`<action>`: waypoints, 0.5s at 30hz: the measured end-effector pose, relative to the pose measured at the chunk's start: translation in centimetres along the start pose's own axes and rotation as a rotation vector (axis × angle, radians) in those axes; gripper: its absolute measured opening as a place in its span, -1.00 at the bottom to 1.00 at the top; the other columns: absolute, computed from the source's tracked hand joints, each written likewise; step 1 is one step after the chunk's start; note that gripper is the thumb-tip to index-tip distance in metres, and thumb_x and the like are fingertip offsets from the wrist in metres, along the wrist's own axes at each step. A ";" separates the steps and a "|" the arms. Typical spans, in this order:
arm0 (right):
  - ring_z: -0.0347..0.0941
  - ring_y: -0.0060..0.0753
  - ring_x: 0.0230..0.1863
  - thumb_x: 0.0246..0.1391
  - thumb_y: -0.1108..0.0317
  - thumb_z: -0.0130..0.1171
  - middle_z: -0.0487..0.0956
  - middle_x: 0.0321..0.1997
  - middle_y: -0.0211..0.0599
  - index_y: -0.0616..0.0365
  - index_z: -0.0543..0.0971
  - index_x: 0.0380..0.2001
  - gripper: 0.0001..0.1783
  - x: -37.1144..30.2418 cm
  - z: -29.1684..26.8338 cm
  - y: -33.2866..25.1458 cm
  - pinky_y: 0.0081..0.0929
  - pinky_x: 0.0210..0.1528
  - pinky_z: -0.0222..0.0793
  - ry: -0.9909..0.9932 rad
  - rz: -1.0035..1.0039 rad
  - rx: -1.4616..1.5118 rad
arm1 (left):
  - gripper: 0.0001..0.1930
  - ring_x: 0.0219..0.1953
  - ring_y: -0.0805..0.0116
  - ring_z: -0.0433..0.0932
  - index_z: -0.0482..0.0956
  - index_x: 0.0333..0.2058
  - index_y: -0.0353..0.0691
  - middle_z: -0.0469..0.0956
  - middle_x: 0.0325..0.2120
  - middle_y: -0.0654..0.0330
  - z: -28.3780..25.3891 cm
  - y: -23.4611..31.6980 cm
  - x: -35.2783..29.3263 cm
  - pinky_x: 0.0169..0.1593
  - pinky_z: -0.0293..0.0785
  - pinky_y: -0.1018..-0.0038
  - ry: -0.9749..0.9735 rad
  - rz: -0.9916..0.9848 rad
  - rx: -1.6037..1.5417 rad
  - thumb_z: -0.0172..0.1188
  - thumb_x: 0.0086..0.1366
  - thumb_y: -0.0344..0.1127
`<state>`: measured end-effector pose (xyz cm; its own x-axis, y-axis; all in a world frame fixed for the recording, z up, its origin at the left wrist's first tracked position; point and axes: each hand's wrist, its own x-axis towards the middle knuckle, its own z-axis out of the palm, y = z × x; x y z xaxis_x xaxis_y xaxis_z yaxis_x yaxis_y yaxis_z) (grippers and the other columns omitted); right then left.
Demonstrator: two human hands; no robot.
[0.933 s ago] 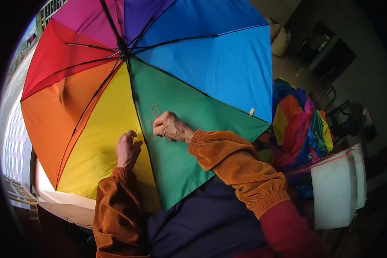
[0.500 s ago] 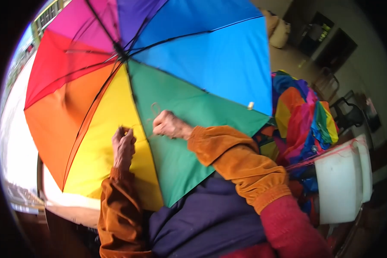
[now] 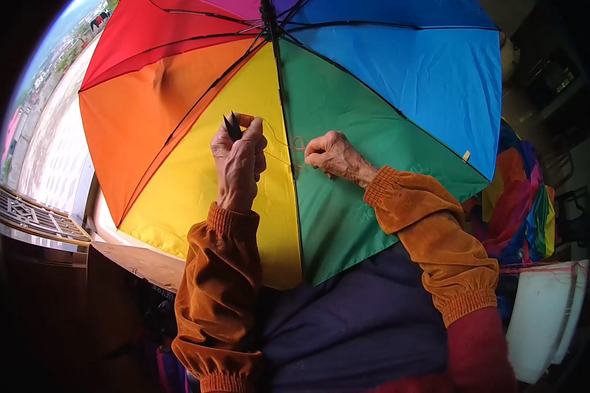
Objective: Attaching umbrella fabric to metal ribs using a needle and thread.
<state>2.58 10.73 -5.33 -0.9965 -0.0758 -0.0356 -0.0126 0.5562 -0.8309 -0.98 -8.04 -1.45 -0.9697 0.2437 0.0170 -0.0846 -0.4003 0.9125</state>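
Head view shows our left hand point(image 3: 238, 164) closed around small black snips point(image 3: 231, 126) over the yellow panel of the open rainbow umbrella point(image 3: 387, 85); our right hand point(image 3: 332, 155), just right of it on the green panel, is pinched shut on a thin thread point(image 3: 276, 141).

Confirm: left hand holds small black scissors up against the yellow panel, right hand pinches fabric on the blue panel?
Not quite. The head view shows the right hand pinching at the green panel, not the blue one. The rest holds: the left hand holds the small black scissors up against the yellow panel.
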 end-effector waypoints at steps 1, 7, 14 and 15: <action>0.29 -0.64 -0.78 -0.19 0.44 0.06 0.40 -0.78 -0.40 0.27 0.49 -0.69 -0.87 0.1 0.1 0.0 -0.60 -0.74 0.23 0.045 -0.059 -0.024 | -0.87 -0.81 0.70 0.05 0.32 -0.52 -0.16 0.23 -0.77 0.41 -0.3 -0.4 0.1 -0.77 -0.07 0.68 -0.047 0.067 -0.009 0.06 0.17 -0.36; 0.38 -0.45 -0.66 -0.21 0.43 0.06 0.43 -0.74 -0.27 0.29 0.48 -0.63 -0.88 0.5 0.7 0.9 -0.44 -0.55 0.32 0.160 -0.231 -0.211 | -0.93 -0.72 0.59 0.24 0.39 -0.44 -0.23 0.33 -0.72 0.34 -4.8 -2.6 2.6 -0.65 0.16 0.63 0.407 0.255 0.473 0.08 0.13 -0.41; 0.36 -0.27 -0.66 -0.26 0.43 0.05 0.39 -0.75 -0.16 0.31 0.45 -0.67 -0.87 0.9 2.5 2.2 -0.37 -0.52 0.30 0.093 -0.313 -0.540 | -0.92 -0.57 0.44 0.42 0.50 -0.44 -0.29 0.44 -0.63 0.24 -3.0 -4.2 1.5 -0.47 0.34 0.53 0.122 0.508 0.753 0.08 0.03 -0.51; 0.35 -0.25 -0.67 -0.26 0.43 0.04 0.38 -0.76 -0.15 0.31 0.44 -0.68 -0.86 1.0 2.3 2.1 -0.36 -0.52 0.29 0.053 -0.283 -0.642 | -0.92 -0.56 0.51 0.41 0.52 -0.43 -0.29 0.44 -0.61 0.27 -2.1 -5.1 1.1 -0.47 0.33 0.57 -0.121 0.560 0.752 0.09 0.04 -0.51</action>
<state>1.75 9.92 -8.40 -0.9502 -0.2586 0.1741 -0.3023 0.9007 -0.3119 -2.14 -7.57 -6.93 -0.7905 0.2955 0.5365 0.5972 0.1773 0.7823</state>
